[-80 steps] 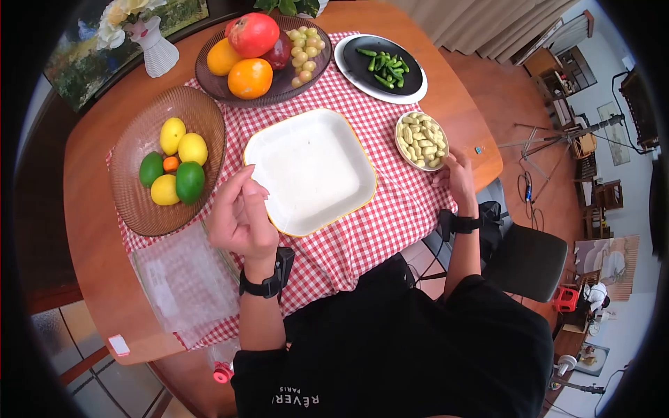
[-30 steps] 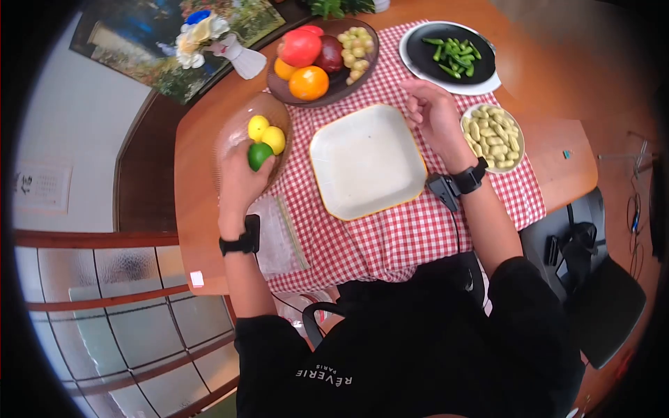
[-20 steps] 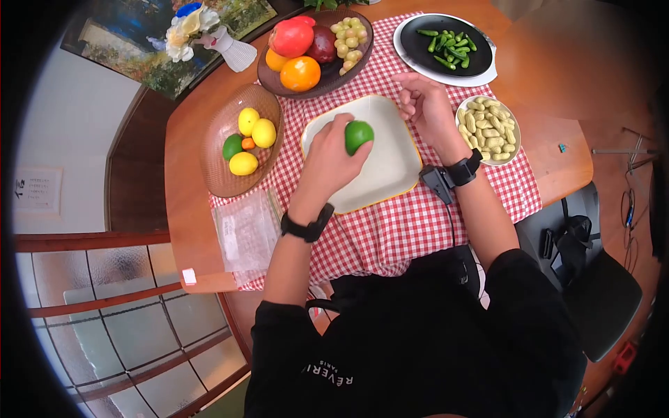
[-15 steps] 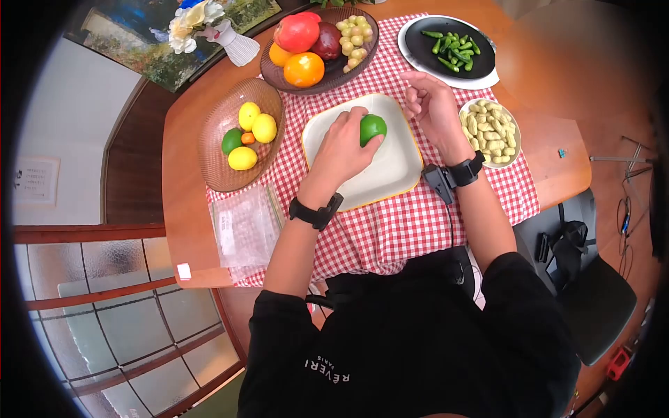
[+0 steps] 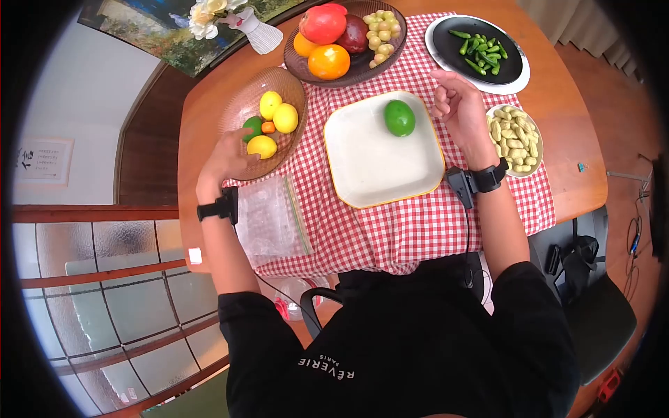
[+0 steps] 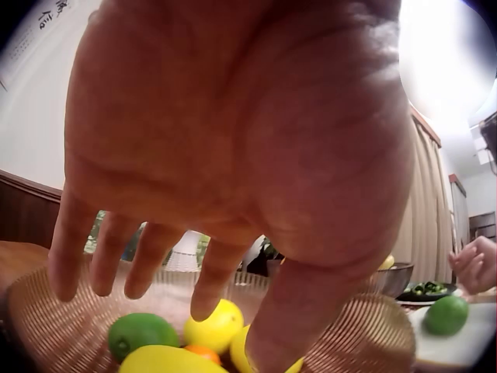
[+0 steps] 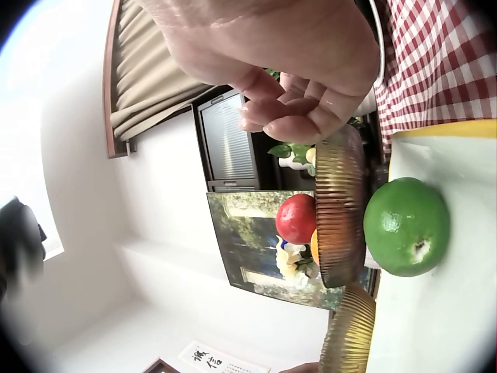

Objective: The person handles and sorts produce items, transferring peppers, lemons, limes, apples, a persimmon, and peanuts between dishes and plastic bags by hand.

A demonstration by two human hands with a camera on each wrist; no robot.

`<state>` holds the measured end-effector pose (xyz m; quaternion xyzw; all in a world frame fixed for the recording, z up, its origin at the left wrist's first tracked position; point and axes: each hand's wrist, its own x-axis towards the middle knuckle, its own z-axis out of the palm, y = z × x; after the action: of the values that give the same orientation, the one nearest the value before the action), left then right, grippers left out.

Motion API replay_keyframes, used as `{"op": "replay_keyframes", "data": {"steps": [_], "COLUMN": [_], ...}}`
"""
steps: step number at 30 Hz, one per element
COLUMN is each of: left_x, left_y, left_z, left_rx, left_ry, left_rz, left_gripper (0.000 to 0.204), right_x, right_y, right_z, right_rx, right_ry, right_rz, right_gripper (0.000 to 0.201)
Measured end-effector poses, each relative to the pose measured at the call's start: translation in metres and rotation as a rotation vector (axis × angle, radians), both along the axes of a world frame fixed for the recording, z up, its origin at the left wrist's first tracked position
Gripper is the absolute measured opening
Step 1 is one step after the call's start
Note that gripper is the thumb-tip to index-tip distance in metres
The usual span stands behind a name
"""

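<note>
My left hand (image 5: 228,153) reaches over the near-left side of the ribbed brown bowl (image 5: 244,101). In the left wrist view its fingers spread downward, with nothing gripped, above a green lime (image 6: 143,336), yellow lemons (image 6: 216,326) and a small orange fruit (image 6: 203,353). Another lime (image 5: 399,118) lies alone in the white square dish (image 5: 380,171), toward its far right corner. My right hand (image 5: 461,115) hovers by the dish's right edge, fingers loosely curled and holding nothing. The right wrist view shows this lime (image 7: 407,227) beyond the fingertips.
At the back stands a dark fruit bowl (image 5: 348,75) with grapes (image 5: 383,35) and oranges. Green peppers (image 5: 481,51) lie on a black plate (image 5: 446,35). A bowl of peanuts (image 5: 514,139) is beside my right wrist. A clear zip bag (image 5: 268,219) lies at the front left.
My left hand carried a lime from the brown bowl into the white dish, let it go, and returned left over the bowl. My right hand moved from near the peanuts to the dish's edge.
</note>
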<state>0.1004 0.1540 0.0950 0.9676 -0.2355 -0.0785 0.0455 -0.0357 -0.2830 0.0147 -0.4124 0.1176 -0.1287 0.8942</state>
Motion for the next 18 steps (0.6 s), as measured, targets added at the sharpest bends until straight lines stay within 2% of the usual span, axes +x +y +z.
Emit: {"op": "replay_keyframes", "data": {"steps": [4, 6, 10, 13, 15, 17, 18], "left_x": [0.017, 0.026, 0.023, -0.011, -0.044, -0.069, -0.078], "left_y": [0.000, 0.007, 0.003, -0.030, -0.071, -0.107, -0.122], "left_z": [-0.022, -0.040, -0.031, 0.010, 0.030, 0.026, 0.021], "left_rx": [0.084, -0.010, 0.032, -0.005, -0.076, -0.156, -0.180], "left_ry": [0.124, 0.147, 0.139, -0.138, -0.198, -0.274, -0.192], "left_rz": [0.030, -0.021, -0.075, 0.006, -0.009, -0.012, -0.129], "left_gripper": [0.058, 0.055, 0.060, 0.053, 0.053, 0.054, 0.054], "right_x": [-0.001, -0.001, 0.002, 0.000, -0.001, -0.001, -0.001], "right_y": [0.003, 0.004, 0.003, 0.000, 0.001, 0.001, 0.002], "right_z": [0.000, -0.003, 0.000, -0.002, -0.002, 0.000, 0.000], "right_rx": [0.017, 0.017, -0.072, 0.036, 0.022, -0.012, -0.017], "right_ry": [-0.003, -0.013, 0.062, -0.012, -0.010, -0.016, -0.019], "right_rz": [0.012, 0.004, -0.028, -0.017, -0.017, -0.006, -0.003], "right_gripper": [0.026, 0.025, 0.031, 0.024, 0.024, 0.024, 0.024]}}
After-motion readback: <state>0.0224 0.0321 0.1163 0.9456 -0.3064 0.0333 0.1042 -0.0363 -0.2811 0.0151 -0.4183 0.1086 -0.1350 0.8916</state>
